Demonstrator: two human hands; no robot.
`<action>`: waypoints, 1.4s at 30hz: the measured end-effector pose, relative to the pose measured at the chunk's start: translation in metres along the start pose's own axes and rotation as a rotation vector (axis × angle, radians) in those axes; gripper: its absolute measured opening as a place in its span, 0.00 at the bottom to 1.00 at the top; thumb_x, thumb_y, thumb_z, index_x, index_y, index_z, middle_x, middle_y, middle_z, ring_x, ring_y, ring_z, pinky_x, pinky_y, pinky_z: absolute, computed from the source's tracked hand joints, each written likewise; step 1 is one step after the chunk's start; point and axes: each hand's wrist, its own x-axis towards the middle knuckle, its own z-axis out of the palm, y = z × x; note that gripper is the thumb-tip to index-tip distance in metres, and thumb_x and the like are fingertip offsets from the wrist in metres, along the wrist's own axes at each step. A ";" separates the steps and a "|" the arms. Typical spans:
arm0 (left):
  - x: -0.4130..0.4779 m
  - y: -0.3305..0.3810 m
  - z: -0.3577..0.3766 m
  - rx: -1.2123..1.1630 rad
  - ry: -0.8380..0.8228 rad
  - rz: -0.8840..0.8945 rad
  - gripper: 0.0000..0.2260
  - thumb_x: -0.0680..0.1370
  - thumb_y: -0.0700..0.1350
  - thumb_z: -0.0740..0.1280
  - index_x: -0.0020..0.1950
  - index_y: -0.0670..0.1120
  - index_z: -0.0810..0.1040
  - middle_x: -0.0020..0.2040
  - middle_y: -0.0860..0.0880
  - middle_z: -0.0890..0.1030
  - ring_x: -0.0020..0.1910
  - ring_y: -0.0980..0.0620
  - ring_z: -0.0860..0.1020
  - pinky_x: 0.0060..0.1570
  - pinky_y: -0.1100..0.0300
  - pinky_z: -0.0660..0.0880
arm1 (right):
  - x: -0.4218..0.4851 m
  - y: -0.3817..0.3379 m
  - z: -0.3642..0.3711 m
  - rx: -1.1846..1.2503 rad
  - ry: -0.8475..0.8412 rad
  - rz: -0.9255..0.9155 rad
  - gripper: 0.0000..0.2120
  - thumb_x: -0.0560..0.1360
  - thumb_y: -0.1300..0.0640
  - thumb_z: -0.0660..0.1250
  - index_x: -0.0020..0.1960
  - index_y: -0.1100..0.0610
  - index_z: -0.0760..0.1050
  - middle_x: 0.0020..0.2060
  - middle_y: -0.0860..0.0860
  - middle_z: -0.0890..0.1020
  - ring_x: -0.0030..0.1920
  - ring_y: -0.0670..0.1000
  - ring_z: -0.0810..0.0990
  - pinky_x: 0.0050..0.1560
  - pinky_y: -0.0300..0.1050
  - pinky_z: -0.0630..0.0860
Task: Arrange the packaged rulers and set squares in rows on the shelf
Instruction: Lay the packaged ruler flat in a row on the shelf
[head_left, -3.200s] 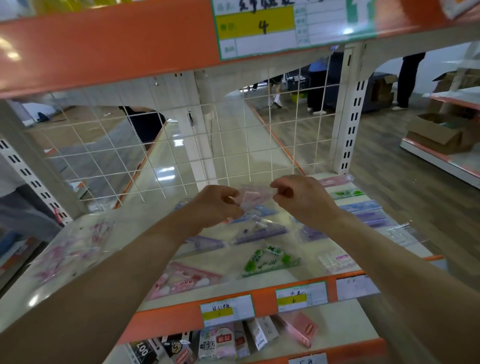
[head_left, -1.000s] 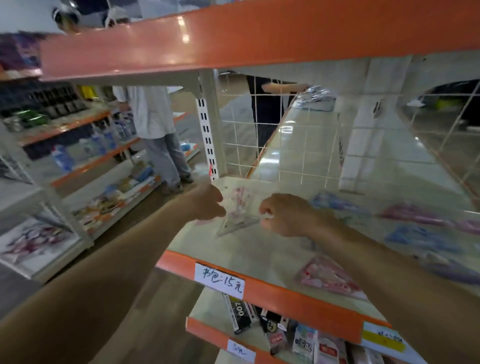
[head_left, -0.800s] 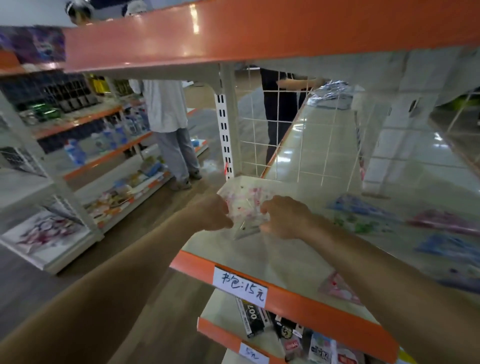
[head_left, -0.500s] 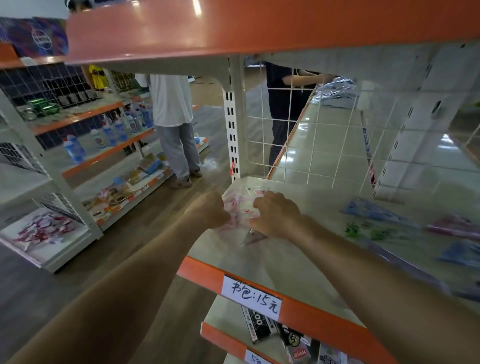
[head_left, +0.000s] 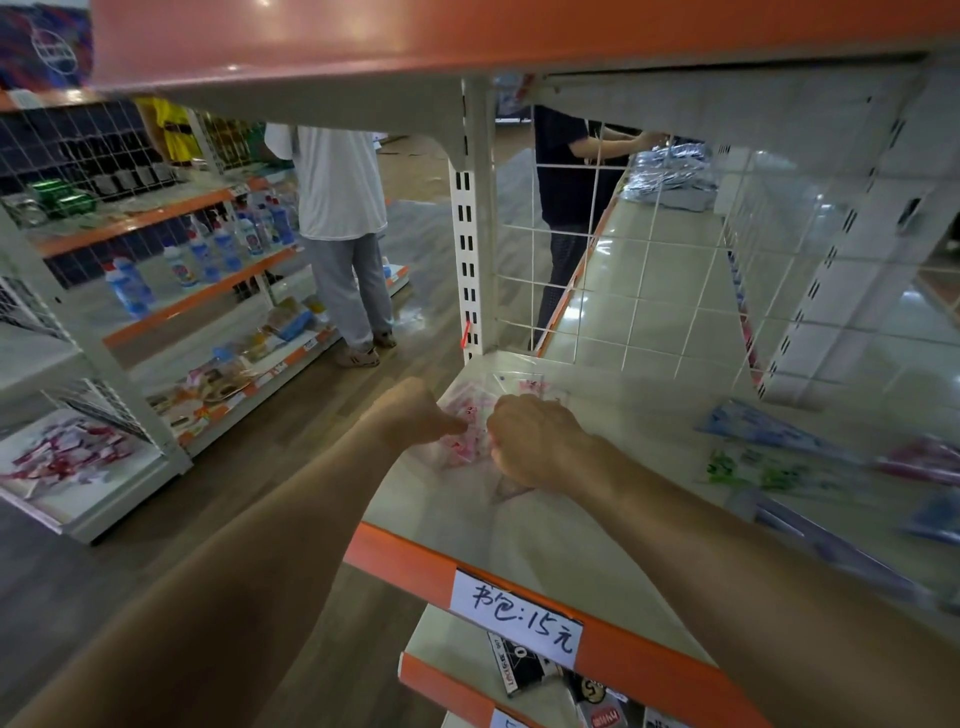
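Both my hands are at the left end of the cream shelf (head_left: 519, 540). My left hand (head_left: 415, 415) and my right hand (head_left: 535, 441) grip a clear packet with pink print (head_left: 470, 415), holding ruler and set-square pieces, at the top of a small pile near the shelf's left corner. A clear set-square tip pokes out under my right hand. Further right on the shelf lie a blue packet (head_left: 763, 428), a green packet (head_left: 748, 467) and a pink packet (head_left: 924, 460), blurred.
A white upright post (head_left: 470, 260) and wire mesh (head_left: 623, 270) back the shelf. An orange upper shelf (head_left: 467, 36) hangs overhead. Two people stand in the aisle (head_left: 343, 208) and behind the mesh (head_left: 566, 176). A handwritten price label (head_left: 514, 618) marks the orange front edge.
My view has swung from the right part of the shelf to its left end. My hands have closed in on the pink packet pile and pressed nearer together.
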 end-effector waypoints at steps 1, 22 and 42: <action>0.003 -0.003 -0.001 -0.024 -0.014 -0.004 0.18 0.69 0.56 0.75 0.45 0.42 0.75 0.38 0.48 0.75 0.37 0.52 0.74 0.35 0.59 0.70 | 0.000 0.000 0.000 0.012 -0.007 0.004 0.16 0.75 0.52 0.67 0.58 0.59 0.76 0.56 0.55 0.75 0.57 0.57 0.75 0.48 0.47 0.69; 0.026 -0.001 -0.009 -0.225 0.072 -0.028 0.10 0.74 0.47 0.67 0.44 0.40 0.78 0.33 0.47 0.74 0.34 0.51 0.74 0.35 0.60 0.70 | 0.006 0.003 0.011 0.140 0.066 0.058 0.11 0.76 0.59 0.60 0.54 0.58 0.78 0.54 0.53 0.76 0.55 0.55 0.77 0.47 0.46 0.71; -0.008 0.032 -0.041 -0.804 -0.219 0.101 0.04 0.76 0.40 0.69 0.44 0.46 0.82 0.42 0.47 0.83 0.40 0.52 0.81 0.50 0.55 0.77 | -0.023 0.065 -0.014 0.819 0.315 0.398 0.14 0.75 0.58 0.64 0.52 0.69 0.76 0.48 0.63 0.81 0.50 0.62 0.80 0.51 0.51 0.76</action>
